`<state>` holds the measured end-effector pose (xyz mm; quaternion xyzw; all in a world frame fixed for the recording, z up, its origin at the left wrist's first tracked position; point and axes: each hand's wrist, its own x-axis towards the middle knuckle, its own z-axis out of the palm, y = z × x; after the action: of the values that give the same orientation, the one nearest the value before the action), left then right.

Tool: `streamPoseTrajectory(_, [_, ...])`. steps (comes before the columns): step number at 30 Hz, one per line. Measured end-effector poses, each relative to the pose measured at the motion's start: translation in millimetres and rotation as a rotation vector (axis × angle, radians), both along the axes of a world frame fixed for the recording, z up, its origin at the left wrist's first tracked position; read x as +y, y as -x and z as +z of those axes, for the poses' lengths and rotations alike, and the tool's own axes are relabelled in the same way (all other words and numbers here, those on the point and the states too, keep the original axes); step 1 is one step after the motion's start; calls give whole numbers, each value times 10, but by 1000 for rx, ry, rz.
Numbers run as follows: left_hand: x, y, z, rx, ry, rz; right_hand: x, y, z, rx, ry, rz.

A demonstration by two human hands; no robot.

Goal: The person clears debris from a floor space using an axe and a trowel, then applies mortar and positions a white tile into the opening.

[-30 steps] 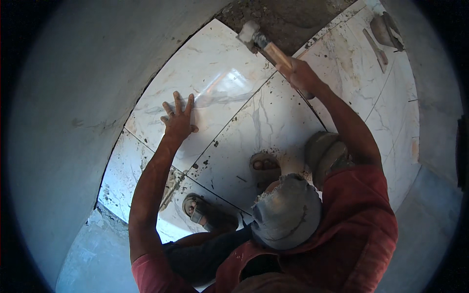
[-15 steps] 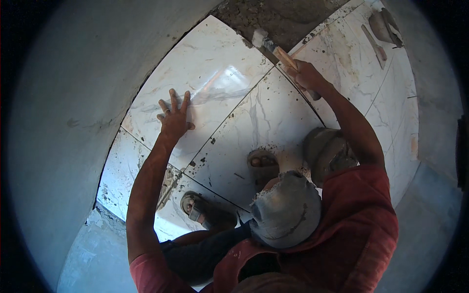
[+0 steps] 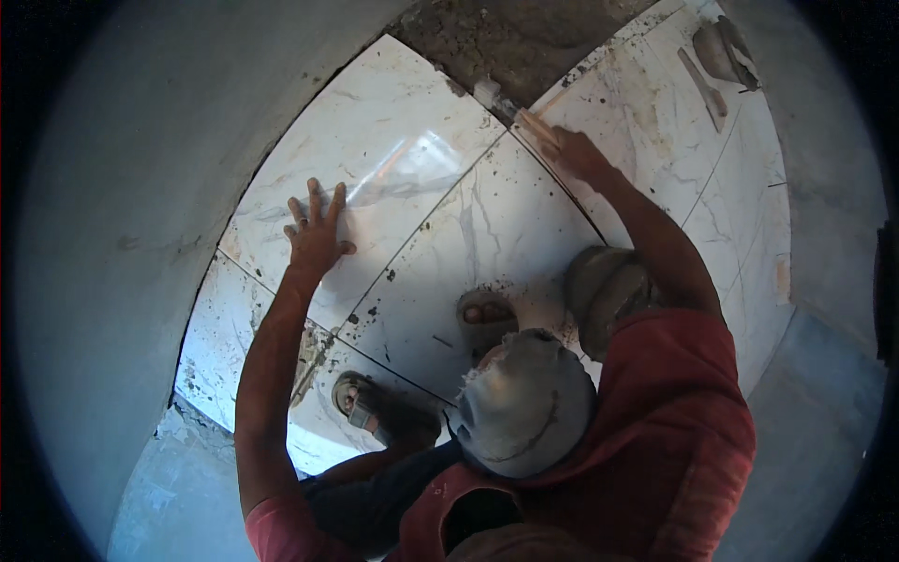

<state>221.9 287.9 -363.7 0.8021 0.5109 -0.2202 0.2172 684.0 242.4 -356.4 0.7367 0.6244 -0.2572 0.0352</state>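
Observation:
My left hand (image 3: 316,234) lies with fingers spread on a large white marble-patterned tile (image 3: 375,112) beside the wall. My right hand (image 3: 579,155) is closed around the wooden handle of a tool (image 3: 537,127). Its pale, dirty-looking tip is at that tile's far right edge, near the corner where tiles meet. I cannot make out what kind of head it has. Dark grey, rough mortar (image 3: 524,42) borders the far side of the tiles.
A plain wall (image 3: 131,187) rises along the left. To my right stands a mortar-smeared bucket (image 3: 609,290). A flat, long tool (image 3: 704,89) and a grey container (image 3: 726,51) lie at the far right. My sandalled feet (image 3: 365,403) rest on tiles with mortar crumbs.
The view has shifted slightly, moving the scene left. The tool's tip has come closer to the tile edge, with my right hand still around the handle. My left hand stays spread on the tile.

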Motion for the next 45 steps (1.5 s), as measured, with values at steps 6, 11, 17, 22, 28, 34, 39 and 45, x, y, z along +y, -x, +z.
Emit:
streamPoseTrajectory(6, [-194, 547, 62, -377, 47, 85, 234, -118, 111, 250, 18, -382])
streamPoseTrajectory(11, [-433, 1239, 449, -316, 96, 65, 394, 220, 90, 505, -10, -482])
streamPoseTrajectory(17, [-935, 1816, 1041, -139, 179, 123, 1023, 660, -3, 445, -48, -235])
streamPoseTrajectory(22, [-1426, 1843, 1300, -130, 196, 95, 1491, 876, -175, 459, -44, -217])
streamPoseTrajectory(28, [-1759, 1955, 1406, -275, 92, 379, 1293, 659, 163, 368, -113, -248])
streamPoseTrajectory(34, [-2376, 2164, 1025, -600, 143, 1133, 1166, 735, 343, 381, -611, -257])
streamPoseTrajectory(39, [-2431, 2020, 537, -593, 193, 1200, 1210, 679, 238, 489, -1050, -233])
streamPoseTrajectory(45, [-1975, 1767, 483, -736, 121, 985, 1325, 813, -4, 475, -687, -304])
